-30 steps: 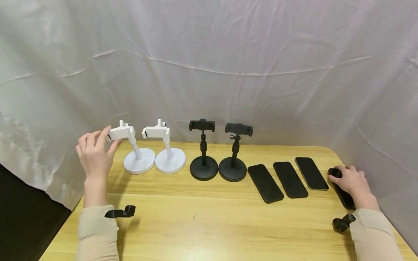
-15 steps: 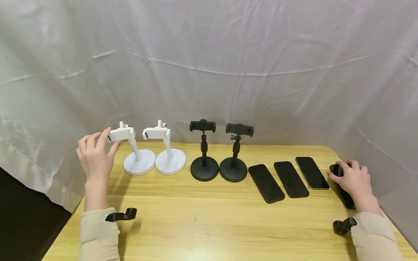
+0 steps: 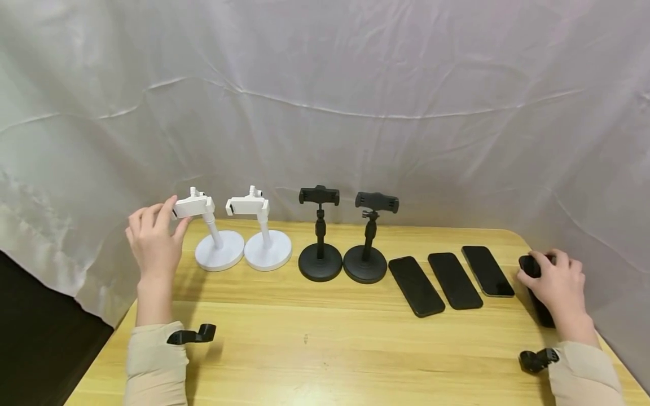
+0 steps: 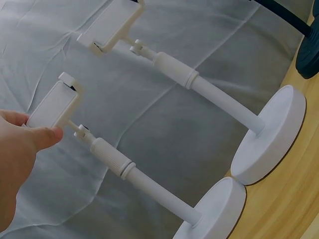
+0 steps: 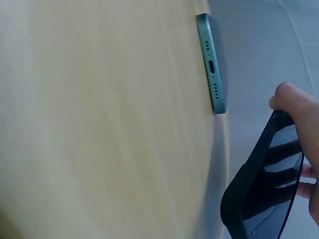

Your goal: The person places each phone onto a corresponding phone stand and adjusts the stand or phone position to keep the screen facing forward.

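Well to the left of the slim black plastic stand with the level clamp [image 3: 320,226], the left hand [image 3: 154,246] pinches the free end of the clamp on an outer white plastic stand with a disc base [image 3: 213,232], thumb and fingers set barely apart around it, presumably to steady the head. A matching inner white stand [image 3: 264,231] fills the gap up to the black landmark; its base looks nearly against its twin's, probably for a tidy row. Just right of the landmark is a second black stand with a tilted clamp [image 3: 370,230].

Beyond it, three flat black-screened phones [image 3: 416,286] lie slanted, spaced so that fingers could likely get between them. Farthest right of the landmark, the right hand [image 3: 561,282] grips a dark glossy phone [image 5: 264,186] by its long edges, thumb opposite fingers; it is tilted, and whether its near end touches wood cannot be told.

The pale wooden table [image 3: 304,361] ends just behind the landmark, near the grey cloth [image 3: 325,152]. The right hand works close to the side edge; the roomiest way runs in front of the landmark, between the sleeves.
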`<move>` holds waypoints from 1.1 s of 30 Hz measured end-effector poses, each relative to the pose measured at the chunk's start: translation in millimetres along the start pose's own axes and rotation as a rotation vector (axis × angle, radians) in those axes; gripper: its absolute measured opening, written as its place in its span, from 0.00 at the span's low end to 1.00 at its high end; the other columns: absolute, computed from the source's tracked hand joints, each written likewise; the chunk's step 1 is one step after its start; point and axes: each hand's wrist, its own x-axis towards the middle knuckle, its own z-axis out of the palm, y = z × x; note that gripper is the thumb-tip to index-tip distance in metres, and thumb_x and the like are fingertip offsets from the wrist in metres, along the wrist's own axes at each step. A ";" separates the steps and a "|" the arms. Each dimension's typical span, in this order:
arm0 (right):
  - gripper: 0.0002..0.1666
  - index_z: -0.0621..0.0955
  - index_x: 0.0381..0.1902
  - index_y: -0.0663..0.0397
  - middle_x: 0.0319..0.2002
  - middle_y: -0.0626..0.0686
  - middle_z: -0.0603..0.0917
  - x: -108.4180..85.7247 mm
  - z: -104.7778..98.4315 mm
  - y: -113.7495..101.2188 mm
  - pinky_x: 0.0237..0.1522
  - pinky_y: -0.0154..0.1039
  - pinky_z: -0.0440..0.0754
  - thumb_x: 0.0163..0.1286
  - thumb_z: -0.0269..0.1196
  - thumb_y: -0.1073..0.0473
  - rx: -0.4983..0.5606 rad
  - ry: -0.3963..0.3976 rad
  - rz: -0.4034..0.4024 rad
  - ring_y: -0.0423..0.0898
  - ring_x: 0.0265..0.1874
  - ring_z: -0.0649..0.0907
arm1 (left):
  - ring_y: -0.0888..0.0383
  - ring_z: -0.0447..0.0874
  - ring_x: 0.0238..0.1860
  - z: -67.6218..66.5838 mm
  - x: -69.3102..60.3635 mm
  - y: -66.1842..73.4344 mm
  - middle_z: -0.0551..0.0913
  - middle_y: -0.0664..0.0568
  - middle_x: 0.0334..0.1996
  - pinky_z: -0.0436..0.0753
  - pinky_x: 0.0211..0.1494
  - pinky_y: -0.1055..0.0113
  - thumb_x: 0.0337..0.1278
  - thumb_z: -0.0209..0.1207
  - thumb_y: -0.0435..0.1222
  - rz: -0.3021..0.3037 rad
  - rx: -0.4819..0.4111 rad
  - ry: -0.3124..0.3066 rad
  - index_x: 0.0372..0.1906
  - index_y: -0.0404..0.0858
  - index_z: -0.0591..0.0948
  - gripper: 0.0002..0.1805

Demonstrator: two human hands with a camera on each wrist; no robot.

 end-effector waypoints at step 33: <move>0.29 0.77 0.55 0.59 0.61 0.71 0.66 -21.3 -28.3 -59.9 0.53 0.73 0.55 0.54 0.66 0.57 0.177 0.329 -0.071 0.79 0.58 0.61 | 0.35 0.68 0.54 0.7 -0.8 1.1 0.79 0.35 0.50 0.65 0.51 0.40 0.54 0.67 0.38 -0.018 0.001 0.006 0.60 0.41 0.79 0.26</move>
